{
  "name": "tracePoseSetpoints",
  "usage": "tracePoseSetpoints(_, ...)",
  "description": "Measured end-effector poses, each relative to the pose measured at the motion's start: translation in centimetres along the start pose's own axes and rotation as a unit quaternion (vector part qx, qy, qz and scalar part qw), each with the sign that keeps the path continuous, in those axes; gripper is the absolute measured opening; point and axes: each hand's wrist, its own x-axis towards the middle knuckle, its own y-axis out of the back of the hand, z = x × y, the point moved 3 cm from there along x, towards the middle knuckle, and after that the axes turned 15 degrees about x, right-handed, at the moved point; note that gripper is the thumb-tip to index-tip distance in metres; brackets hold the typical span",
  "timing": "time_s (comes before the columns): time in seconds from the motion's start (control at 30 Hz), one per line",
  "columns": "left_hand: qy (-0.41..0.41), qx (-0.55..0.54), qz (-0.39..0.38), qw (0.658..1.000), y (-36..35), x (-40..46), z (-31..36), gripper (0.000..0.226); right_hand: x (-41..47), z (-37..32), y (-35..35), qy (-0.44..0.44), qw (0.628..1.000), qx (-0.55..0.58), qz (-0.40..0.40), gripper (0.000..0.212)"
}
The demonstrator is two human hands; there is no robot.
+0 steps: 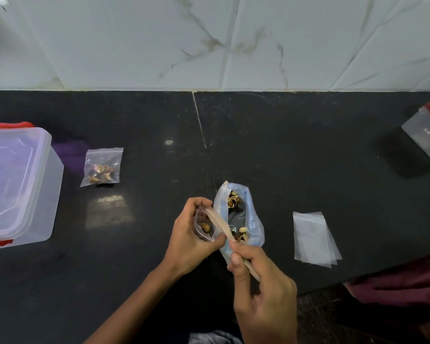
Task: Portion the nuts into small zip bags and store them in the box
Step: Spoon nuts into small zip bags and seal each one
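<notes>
Far left on the dark table [308, 135] sits the clear plastic box [22, 184] with red clasps, lid on. Just right of it lies a filled zip bag [101, 167], sealed flat with nuts inside. Centre now: the left hand [191, 234] curls round a small zip bag [205, 225], mouth held open, a few nuts [205, 227] already in it. The right hand [261, 291] grips a wooden spoon [219, 223], its tip dipped into that little bag. Right behind them rests the bluish supply bag [243, 219] of nuts, lying open. Further right, a stack of empty zip bags [313, 238] lies flat. Far right, a second lidded container [427, 132].
</notes>
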Motion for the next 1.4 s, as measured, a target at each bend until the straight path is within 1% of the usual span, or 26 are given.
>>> tracePoseSetpoints(0.13, 0.000, -0.001, 0.000, 1.000, 0.0, 0.0, 0.3, 0.060, 0.3, 0.3, 1.0, -0.040, 0.998, 0.028, 0.049, 0.022)
tracePoseSetpoints(0.17, 0.002, -0.002, -0.002, 1.000, 0.0, 0.0, 0.3, 0.060, 0.4, 0.4, 1.0, -0.047, 0.997, 0.038, 0.050, 0.023)
tracePoseSetpoints(0.23, 0.006, -0.003, -0.007, 1.000, 0.0, 0.1, 0.3, 0.062, 0.4, 0.6, 0.7, -0.052, 0.997, 0.051, 0.028, 0.025)
tracePoseSetpoints(0.3, 0.002, 0.002, -0.007, 1.000, 0.0, 0.1, 0.2, 0.065, 0.3, 0.8, 0.1, -0.052, 0.998, 0.040, 0.000, 0.024)
tracePoseSetpoints(0.37, -0.001, 0.007, -0.008, 1.000, 0.0, 0.0, 0.2, 0.065, 0.1, 1.1, -0.2, -0.044, 0.999, 0.025, 0.003, 0.023)
tracePoseSetpoints(0.5, 0.002, 0.015, -0.004, 1.000, 0.3, -0.1, 0.2, 0.061, 0.2, 1.2, -0.2, -0.035, 0.998, 0.034, 0.042, 0.022)
tracePoseSetpoints(0.6, 0.006, 0.019, -0.005, 1.000, 0.4, 0.1, 0.1, 0.063, 0.5, 0.9, 0.5, -0.021, 0.991, 0.078, 0.109, 0.018)
tracePoseSetpoints(0.67, 0.006, 0.019, -0.009, 1.000, 0.5, 0.1, 0.1, 0.064, 0.4, 1.9, 1.1, -0.073, 0.978, 0.106, 0.165, 0.015)
tracePoseSetpoints(0.73, 0.004, 0.019, -0.011, 1.000, 0.5, 0.0, 0.3, 0.066, 0.3, 4.1, 1.4, -0.177, 0.954, 0.134, 0.203, 0.012)
tracePoseSetpoints(0.77, 0.004, 0.018, -0.014, 1.000, 0.5, 0.0, 0.3, 0.068, 0.1, 5.2, 1.3, -0.228, 0.941, 0.143, 0.204, 0.012)
tracePoseSetpoints(0.83, 0.003, 0.016, -0.020, 1.000, 0.4, 0.0, 0.4, 0.070, -0.2, 6.9, 1.1, -0.301, 0.927, 0.149, 0.168, 0.012)
tracePoseSetpoints(0.9, 0.000, 0.017, -0.031, 0.999, 0.4, -0.1, 0.4, 0.072, -0.4, 7.6, 1.0, -0.337, 0.922, 0.148, 0.122, 0.006)
tracePoseSetpoints(0.97, 0.000, 0.020, -0.049, 0.999, 0.4, -0.1, 0.4, 0.074, -0.6, 8.0, 1.2, -0.354, 0.919, 0.141, 0.097, 0.019)
tracePoseSetpoints(1.07, 0.004, 0.024, -0.084, 0.996, 0.4, -0.2, 0.3, 0.076, -0.8, 8.3, 1.8, -0.381, 0.912, 0.131, 0.075, 0.025)
tracePoseSetpoints(1.13, 0.011, 0.031, -0.100, 0.994, 0.3, -0.3, 0.2, 0.075, -1.0, 8.4, 2.4, -0.390, 0.915, 0.088, 0.057, 0.031)
tracePoseSetpoints(1.17, 0.014, 0.031, -0.108, 0.994, 0.3, -0.3, 0.1, 0.074, -1.1, 8.2, 2.8, -0.382, 0.922, 0.043, 0.052, 0.035)
tracePoseSetpoints(1.2, 0.016, 0.025, -0.115, 0.993, 0.2, -0.3, 0.0, 0.073, -1.0, 8.0, 3.2, -0.355, 0.933, -0.023, 0.052, 0.038)
tracePoseSetpoints(1.23, 0.020, 0.015, -0.121, 0.992, 0.2, -0.4, 0.0, 0.070, -0.8, 7.3, 3.5, -0.305, 0.946, -0.097, 0.056, 0.040)
tracePoseSetpoints(1.27, 0.025, 0.008, -0.123, 0.992, 0.1, -0.5, -0.1, 0.067, -0.4, 6.4, 3.7, -0.249, 0.956, -0.148, 0.055, 0.039)
tracePoseSetpoints(1.3, 0.032, 0.003, -0.122, 0.992, 0.1, -0.5, -0.1, 0.064, 0.1, 5.7, 3.6, -0.205, 0.965, -0.159, 0.045, 0.037)
tracePoseSetpoints(1.33, 0.040, -0.005, -0.119, 0.992, 0.1, -0.5, -0.1, 0.060, 0.6, 5.1, 3.2, -0.183, 0.973, -0.139, 0.020, 0.032)
tracePoseSetpoints(1.37, 0.049, -0.020, -0.115, 0.992, 0.3, -0.4, 0.1, 0.056, 1.0, 4.7, 2.6, -0.176, 0.979, -0.101, -0.017, 0.029)
tracePoseSetpoints(1.4, 0.059, -0.034, -0.108, 0.992, 0.5, -0.4, 0.4, 0.052, 1.4, 4.2, 1.7, -0.182, 0.980, -0.058, -0.058, 0.030)
